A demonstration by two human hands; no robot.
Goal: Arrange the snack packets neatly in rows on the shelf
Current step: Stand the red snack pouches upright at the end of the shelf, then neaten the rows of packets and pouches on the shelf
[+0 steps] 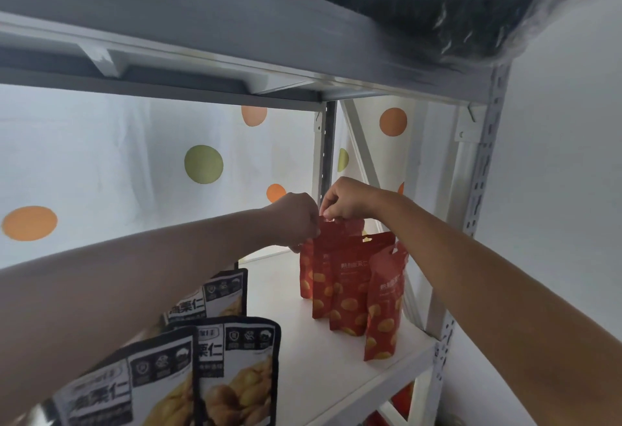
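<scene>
Nearest, left of the red row, black-and-white packets (235, 368) stand on the white shelf (336, 385). The red packets (350, 291) run in a file from front right toward the back, long axes upright. At the row's far end, both hands pinch the rearmost packet (340, 228) by its top edge: left hand (296, 220) left, right hand (346, 198) directly above, equally near

Bare white shelf board (296, 351) lies open between the black-and-white printed snack pouches (235, 368) at left and the upright row of red pouches with yellow spots (350, 291) at right; the grey metal shelf overhead (235, 38) caps the bay; perforated white uprights (478, 196) wall the right side.
</scene>
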